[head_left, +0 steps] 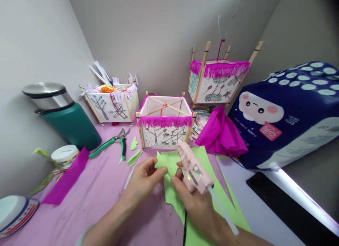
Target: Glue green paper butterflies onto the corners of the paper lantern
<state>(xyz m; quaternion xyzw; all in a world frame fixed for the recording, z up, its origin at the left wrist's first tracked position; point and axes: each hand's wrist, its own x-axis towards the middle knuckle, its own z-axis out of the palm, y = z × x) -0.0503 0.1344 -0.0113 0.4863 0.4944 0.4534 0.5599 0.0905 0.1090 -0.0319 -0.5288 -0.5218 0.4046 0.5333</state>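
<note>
The left hand, almost closed, pinches green paper in front of the back edge of the surface; the right hand is closed around a pink glue gun. Near the back left corner, a paper box contains orange yarn and white strips.

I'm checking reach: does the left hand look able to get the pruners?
Probably yes: just low paper pieces lie between the left hand and the pruners, though it should first release the green paper.

Left forearm and right forearm angled inward from below. Left hand: thumb and index finger pinched. Right hand: fingers curled, thumb extended toward left hand.
</note>
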